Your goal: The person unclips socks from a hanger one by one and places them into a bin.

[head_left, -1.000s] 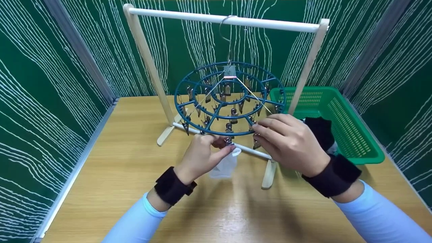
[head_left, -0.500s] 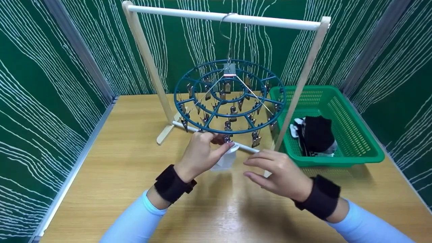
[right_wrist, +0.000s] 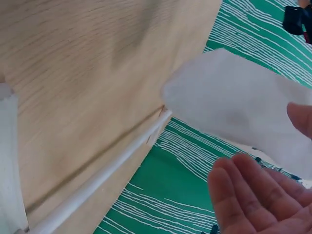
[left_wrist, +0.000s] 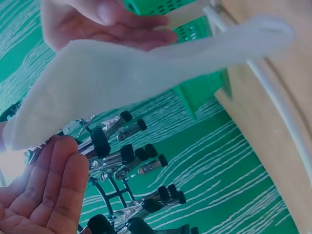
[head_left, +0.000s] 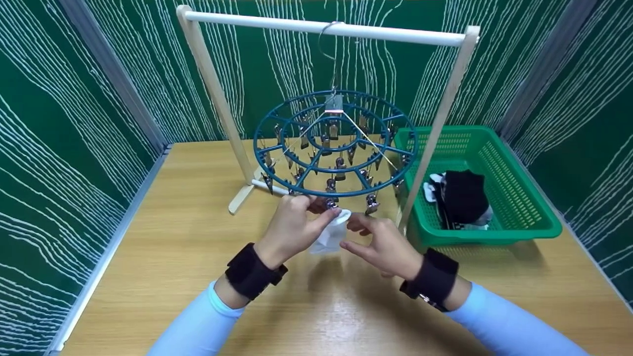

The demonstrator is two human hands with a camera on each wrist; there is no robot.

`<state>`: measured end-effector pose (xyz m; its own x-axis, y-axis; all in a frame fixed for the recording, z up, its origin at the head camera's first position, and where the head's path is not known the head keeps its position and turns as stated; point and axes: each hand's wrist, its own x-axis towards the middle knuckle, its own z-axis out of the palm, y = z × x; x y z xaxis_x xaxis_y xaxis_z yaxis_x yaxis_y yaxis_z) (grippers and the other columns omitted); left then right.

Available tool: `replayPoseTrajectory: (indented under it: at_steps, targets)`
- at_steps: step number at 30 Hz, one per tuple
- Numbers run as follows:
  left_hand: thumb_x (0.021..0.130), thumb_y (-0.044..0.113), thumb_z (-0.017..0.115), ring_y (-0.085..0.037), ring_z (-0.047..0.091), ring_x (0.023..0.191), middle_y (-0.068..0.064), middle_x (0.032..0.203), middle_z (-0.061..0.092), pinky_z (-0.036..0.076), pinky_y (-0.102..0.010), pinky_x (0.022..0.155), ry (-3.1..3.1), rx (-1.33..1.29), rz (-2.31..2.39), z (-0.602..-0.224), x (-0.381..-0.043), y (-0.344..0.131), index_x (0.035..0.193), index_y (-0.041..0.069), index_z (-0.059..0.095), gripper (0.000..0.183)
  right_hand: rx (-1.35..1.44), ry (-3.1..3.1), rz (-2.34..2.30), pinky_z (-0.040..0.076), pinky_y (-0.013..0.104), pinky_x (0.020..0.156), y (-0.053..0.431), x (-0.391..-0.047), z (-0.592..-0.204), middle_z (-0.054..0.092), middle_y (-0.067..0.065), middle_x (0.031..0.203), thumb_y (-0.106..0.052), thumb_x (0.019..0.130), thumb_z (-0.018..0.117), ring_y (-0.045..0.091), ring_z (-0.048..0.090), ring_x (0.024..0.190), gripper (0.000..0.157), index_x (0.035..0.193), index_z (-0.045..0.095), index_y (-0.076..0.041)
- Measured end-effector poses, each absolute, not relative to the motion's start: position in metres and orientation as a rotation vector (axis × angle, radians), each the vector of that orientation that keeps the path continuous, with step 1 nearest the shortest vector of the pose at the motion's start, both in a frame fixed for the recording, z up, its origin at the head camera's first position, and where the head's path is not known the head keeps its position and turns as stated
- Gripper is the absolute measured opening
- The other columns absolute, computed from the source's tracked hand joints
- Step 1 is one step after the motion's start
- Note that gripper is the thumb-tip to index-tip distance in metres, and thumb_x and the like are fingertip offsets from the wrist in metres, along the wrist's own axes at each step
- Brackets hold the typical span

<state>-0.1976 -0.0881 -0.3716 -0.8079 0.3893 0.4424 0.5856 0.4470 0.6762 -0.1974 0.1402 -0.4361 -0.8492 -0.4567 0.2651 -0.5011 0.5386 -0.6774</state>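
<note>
A white sock [head_left: 330, 237] hangs beneath the front edge of a round blue clip hanger [head_left: 316, 186]. My left hand [head_left: 292, 225] pinches the sock's upper edge with thumb and fingers, right below a metal clip [head_left: 331, 202]; whether the clip bites the cloth is hidden. In the left wrist view the sock [left_wrist: 112, 73] stretches across the picture, its free end pointing away. My right hand [head_left: 388, 247] is close at the sock's right side. Its fingers [right_wrist: 243, 190] look extended, and the thumb [right_wrist: 302, 117] overlaps the cloth in the right wrist view; contact is unclear.
The hanger's hook [head_left: 324, 42] sits over the white bar [head_left: 395, 33] of a wooden stand. A green basket [head_left: 539, 207] at the right holds black and white cloth items [head_left: 464, 195]. Another clip [head_left: 371, 203] dangles near my right hand. Green walls surround the table [head_left: 163, 287].
My right hand has left the hanger's right front edge and come down and left to the sock. The left hand keeps its pinch at nearly the same spot.
</note>
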Motion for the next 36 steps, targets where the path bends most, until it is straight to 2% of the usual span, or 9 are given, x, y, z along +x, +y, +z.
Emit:
replayPoseTrajectory:
  at_steps: [4,9,12,16,18,23,30,36]
  targets:
    - [0.105,0.017,0.075,-0.026,0.082,0.096,-0.013,0.101,0.084,0.065,-0.042,0.093,-2.495,-0.843,-1.298,-0.372,-0.199,-0.089,0.108,-0.001,0.081,0.019,0.823,-2.684,1.306,0.064,0.056,0.098,0.135,-0.206,-0.442,0.082,0.017,0.114,-0.021,0.097,0.085,0.034,0.079,0.106,0.038,0.126,0.072,0.0]
    - [0.104,0.016,0.076,-0.025,0.082,0.095,-0.012,0.1,0.084,0.066,-0.041,0.092,-2.473,-0.84,-1.319,-0.374,-0.202,-0.089,0.107,0.0,0.081,0.017,0.847,-2.6,1.67,0.059,0.057,0.107,0.131,-0.214,-0.449,0.079,0.021,0.125,-0.01,0.096,0.083,0.038,0.077,0.117,0.044,0.136,0.07,0.004]
    - [0.103,0.014,0.076,-0.024,0.082,0.093,-0.012,0.099,0.084,0.065,-0.04,0.09,-2.44,-0.85,-1.31,-0.375,-0.201,-0.088,0.106,0.0,0.08,0.015,0.829,-2.539,1.864,0.062,0.044,0.104,0.129,-0.215,-0.453,0.077,0.023,0.129,-0.005,0.098,0.079,0.035,0.077,0.116,0.042,0.137,0.069,0.006]
    - [0.102,0.013,0.077,-0.024,0.082,0.091,-0.012,0.097,0.084,0.065,-0.039,0.088,-2.4,-0.863,-1.305,-0.374,-0.2,-0.088,0.105,-0.001,0.08,0.015,0.774,-2.504,1.939,0.063,0.026,0.095,0.126,-0.215,-0.456,0.079,0.024,0.124,-0.003,0.1,0.075,0.022,0.078,0.105,0.033,0.131,0.073,0.008]
    - [0.102,0.013,0.077,-0.024,0.082,0.091,-0.012,0.097,0.084,0.066,-0.039,0.087,-2.391,-0.863,-1.311,-0.373,-0.199,-0.088,0.105,-0.001,0.08,0.015,0.755,-2.487,1.95,0.061,0.023,0.095,0.124,-0.214,-0.457,0.079,0.025,0.122,-0.003,0.101,0.074,0.015,0.076,0.104,0.029,0.127,0.074,0.01]
    - [0.1,0.01,0.078,-0.025,0.081,0.088,-0.014,0.095,0.083,0.065,-0.04,0.086,-2.378,-0.865,-1.308,-0.373,-0.198,-0.088,0.105,-0.003,0.08,0.014,0.731,-2.438,1.978,0.06,0.021,0.092,0.121,-0.212,-0.461,0.078,0.027,0.12,-0.001,0.102,0.071,0.006,0.074,0.104,0.024,0.123,0.075,0.011]
    - [0.099,0.009,0.078,-0.027,0.081,0.085,-0.016,0.094,0.083,0.066,-0.043,0.082,-2.352,-0.875,-1.309,-0.374,-0.199,-0.087,0.104,-0.005,0.079,0.015,0.773,-2.404,1.949,0.061,0.022,0.09,0.12,-0.212,-0.462,0.08,0.024,0.116,0.0,0.101,0.072,0.007,0.075,0.1,0.021,0.119,0.079,0.008]
    - [0.099,0.009,0.077,-0.028,0.08,0.085,-0.016,0.095,0.083,0.065,-0.041,0.081,-2.338,-0.875,-1.294,-0.375,-0.198,-0.088,0.104,-0.006,0.079,0.015,0.783,-2.422,1.92,0.061,0.022,0.09,0.121,-0.211,-0.462,0.081,0.023,0.113,0.0,0.1,0.073,0.01,0.076,0.1,0.019,0.116,0.08,0.008]
